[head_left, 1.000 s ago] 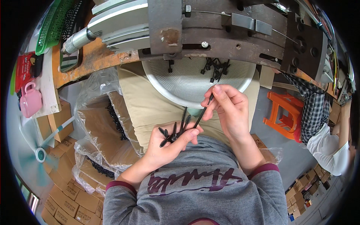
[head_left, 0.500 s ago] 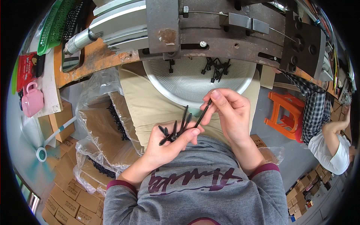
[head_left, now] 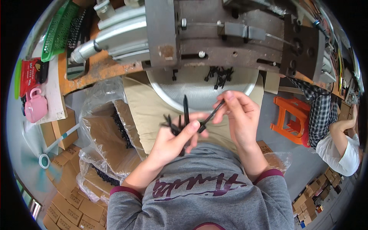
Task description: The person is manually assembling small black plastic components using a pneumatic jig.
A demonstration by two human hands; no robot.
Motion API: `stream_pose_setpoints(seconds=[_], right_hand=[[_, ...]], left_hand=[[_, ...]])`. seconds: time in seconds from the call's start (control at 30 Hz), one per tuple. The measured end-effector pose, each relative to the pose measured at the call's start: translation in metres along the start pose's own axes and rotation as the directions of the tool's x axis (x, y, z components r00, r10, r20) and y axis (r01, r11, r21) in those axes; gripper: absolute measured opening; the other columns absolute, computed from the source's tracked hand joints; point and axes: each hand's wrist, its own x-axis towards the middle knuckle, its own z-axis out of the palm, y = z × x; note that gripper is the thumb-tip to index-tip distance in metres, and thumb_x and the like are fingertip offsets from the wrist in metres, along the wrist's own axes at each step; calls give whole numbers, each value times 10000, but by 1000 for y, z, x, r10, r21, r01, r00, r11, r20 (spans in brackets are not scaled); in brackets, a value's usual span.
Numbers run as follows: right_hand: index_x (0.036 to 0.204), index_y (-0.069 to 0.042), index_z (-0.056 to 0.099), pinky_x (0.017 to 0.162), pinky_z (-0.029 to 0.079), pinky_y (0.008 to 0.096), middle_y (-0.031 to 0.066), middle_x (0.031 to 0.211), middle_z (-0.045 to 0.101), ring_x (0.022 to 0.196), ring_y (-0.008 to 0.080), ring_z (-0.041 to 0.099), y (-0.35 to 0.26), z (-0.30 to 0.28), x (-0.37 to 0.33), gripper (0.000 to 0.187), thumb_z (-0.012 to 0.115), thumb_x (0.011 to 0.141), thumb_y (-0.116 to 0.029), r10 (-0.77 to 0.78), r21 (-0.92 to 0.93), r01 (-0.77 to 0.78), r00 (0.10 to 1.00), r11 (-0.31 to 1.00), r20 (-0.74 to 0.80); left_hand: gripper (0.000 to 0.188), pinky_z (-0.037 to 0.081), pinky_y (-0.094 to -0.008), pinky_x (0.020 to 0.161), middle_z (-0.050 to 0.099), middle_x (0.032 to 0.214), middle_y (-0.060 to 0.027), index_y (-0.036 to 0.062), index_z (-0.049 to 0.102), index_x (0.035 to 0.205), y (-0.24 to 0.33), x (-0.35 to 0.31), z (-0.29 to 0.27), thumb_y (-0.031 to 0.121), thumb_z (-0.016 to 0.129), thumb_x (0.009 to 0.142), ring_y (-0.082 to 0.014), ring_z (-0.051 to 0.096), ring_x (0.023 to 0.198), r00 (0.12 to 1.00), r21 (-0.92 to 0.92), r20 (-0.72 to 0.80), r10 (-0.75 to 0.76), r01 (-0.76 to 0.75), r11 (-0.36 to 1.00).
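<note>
My left hand (head_left: pixel 168 143) is closed around several thin black rods with thicker ends (head_left: pixel 186 111), which stick out between thumb and fingers at different angles. One stands almost upright; the others are blurred. My right hand (head_left: pixel 243 115) pinches the upper end of one slim black rod (head_left: pixel 213 112) between thumb and fingertips. That rod slants down to the left, its thicker lower end at my left thumb and fingers. Beyond both hands, a silvery perforated basin (head_left: pixel 165 92) rests on my lap, with a small cluster of similar black pieces (head_left: pixel 220 78) in it.
A metal machine (head_left: pixel 230 48) on an orange-edged bench overhangs the basin. At left are plastic-lined cartons (head_left: pixel 103 130) with black pieces, a fan (head_left: pixel 44 161) and a pink cup (head_left: pixel 36 106). An orange stool (head_left: pixel 285 119) and another person (head_left: pixel 337 149) are at right.
The rod in my right hand now slants more, its lower end still at my left hand. The rods in my left hand have shifted, one now nearly upright. The whole view has tilted slightly.
</note>
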Motion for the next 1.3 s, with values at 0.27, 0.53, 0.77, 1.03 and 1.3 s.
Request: stream_pose_setpoints(seconds=[0.27, 0.53, 0.77, 1.03, 1.3], right_hand=[[984, 75, 609, 592, 536, 296, 178, 841, 657, 606, 214, 659, -46, -11, -5, 208, 546, 955, -121, -207, -54, 204, 976, 977, -65], [1063, 75, 596, 565, 539, 263, 181, 861, 666, 643, 213, 672, -119, 25, -2, 193, 550, 938, -63, -433, -93, 451, 885, 887, 170], [1094, 31, 644, 591, 412, 175, 95, 949, 674, 741, 93, 585, -213, 38, 54, 233, 622, 886, -73, -880, -735, 671, 403, 98, 251], [1023, -47, 643, 788, 483, 371, 101, 953, 658, 849, 263, 602, -284, 45, 149, 309, 625, 724, 27, -385, -676, 439, 583, -592, 715], [882, 47, 621, 748, 500, 369, 177, 839, 639, 822, 312, 631, -301, 55, 178, 236, 646, 651, 3, -188, -682, 460, 735, -569, 652]], left_hand=[[832, 289, -420, 1098, 377, 1428, -259, -22, 277, 1444, -27, 52, -15, 343, 703, 830, -370, 389, 1317, 916, 686, 25, 401, -308, 660], [379, 546, -308, 710, 689, 956, -151, -42, 671, 1049, 94, -5, 24, 18, 761, 686, -220, 674, 817, 539, 381, 352, 765, -829, 409], [325, 537, -294, 722, 644, 1065, -128, 25, 715, 952, 127, -11, 30, -23, 775, 637, -215, 645, 909, 414, 655, 320, 852, -747, 117], [280, 539, -328, 768, 592, 1229, -175, -1, 639, 952, 110, 29, 42, 13, 722, 684, -254, 645, 891, 420, 828, 430, 799, -536, -164], [245, 524, -304, 684, 605, 1207, -198, -1, 631, 931, 111, 34, 53, 56, 697, 702, -228, 652, 741, 454, 866, 485, 748, -371, -336]])
